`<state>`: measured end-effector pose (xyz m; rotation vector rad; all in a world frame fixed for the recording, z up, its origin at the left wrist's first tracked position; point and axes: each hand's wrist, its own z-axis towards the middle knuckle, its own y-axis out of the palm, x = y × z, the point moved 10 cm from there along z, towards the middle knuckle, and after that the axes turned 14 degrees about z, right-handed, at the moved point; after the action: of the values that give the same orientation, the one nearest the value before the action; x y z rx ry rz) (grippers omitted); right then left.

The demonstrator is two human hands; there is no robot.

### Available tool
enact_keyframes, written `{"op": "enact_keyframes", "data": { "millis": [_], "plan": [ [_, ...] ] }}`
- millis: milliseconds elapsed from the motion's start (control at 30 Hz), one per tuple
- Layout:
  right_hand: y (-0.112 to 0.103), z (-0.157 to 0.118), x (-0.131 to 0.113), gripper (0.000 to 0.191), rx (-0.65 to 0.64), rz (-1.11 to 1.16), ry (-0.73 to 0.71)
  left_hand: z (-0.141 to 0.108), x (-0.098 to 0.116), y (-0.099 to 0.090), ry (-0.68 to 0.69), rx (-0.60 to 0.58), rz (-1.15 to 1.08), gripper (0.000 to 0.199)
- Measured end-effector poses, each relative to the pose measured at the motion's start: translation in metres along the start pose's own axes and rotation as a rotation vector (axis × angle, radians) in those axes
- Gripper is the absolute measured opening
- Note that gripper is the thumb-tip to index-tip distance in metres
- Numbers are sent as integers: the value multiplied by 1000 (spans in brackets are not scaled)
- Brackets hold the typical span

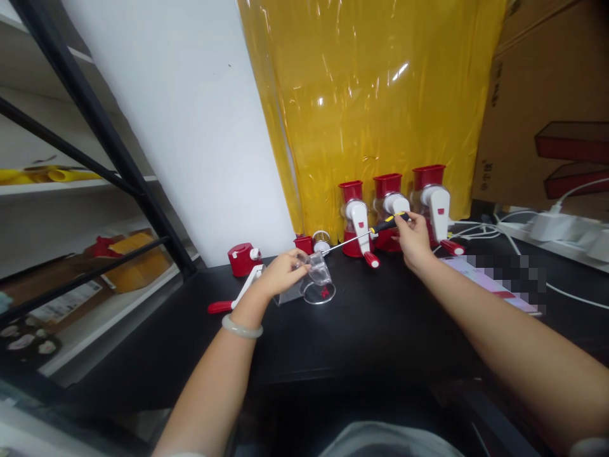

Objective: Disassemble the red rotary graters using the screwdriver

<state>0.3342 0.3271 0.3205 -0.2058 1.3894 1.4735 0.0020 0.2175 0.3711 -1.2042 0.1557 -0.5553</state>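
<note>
My left hand (286, 271) is closed on a clear plastic grater body (320, 270), which lies tilted on the black tabletop. In my right hand (413, 240) is a screwdriver (354, 239) with a black and yellow handle, gripped near its end. Its long shaft slants down left, and the tip meets the clear body or lies just in front of it; I cannot tell which. Close behind stands a metal grating drum (321, 241). To the left are a red base part (244, 259) and a white crank (245, 289) with a red handle.
Several assembled red and white rotary graters (354, 219) stand along the yellow plastic curtain (375, 108). A phone or tablet (490, 282) lies at right, near white cables and a power strip (566, 231). A shelf rack (95, 120) stands left, a cardboard box (547, 76) back right.
</note>
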Motion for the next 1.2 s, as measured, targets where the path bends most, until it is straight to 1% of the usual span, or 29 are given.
{"op": "enact_keyframes", "data": {
  "millis": [100, 267, 500, 633, 767, 1000, 1200],
  "plan": [
    [0, 0, -3, 35, 1, -1, -14, 0, 0, -1, 1, 4, 0, 41],
    [-2, 0, 1, 38, 7, -3, 5, 0, 1, -1, 6, 0, 2, 41],
    [-1, 4, 4, 35, -10, -6, 18, 0, 1, -1, 4, 6, -3, 42],
    [-1, 1, 4, 35, 3, -11, 33, 0, 0, 0, 0, 1, -3, 41],
    [1, -3, -1, 37, -1, -19, 3, 0, -1, 0, 2, 2, -6, 40],
    [1, 1, -1, 41, -28, -23, -21, 0, -1, 0, -4, -5, 1, 41],
    [-1, -3, 0, 33, 15, 4, 27, -1, -1, -1, -14, 1, -1, 39]
  ]
}}
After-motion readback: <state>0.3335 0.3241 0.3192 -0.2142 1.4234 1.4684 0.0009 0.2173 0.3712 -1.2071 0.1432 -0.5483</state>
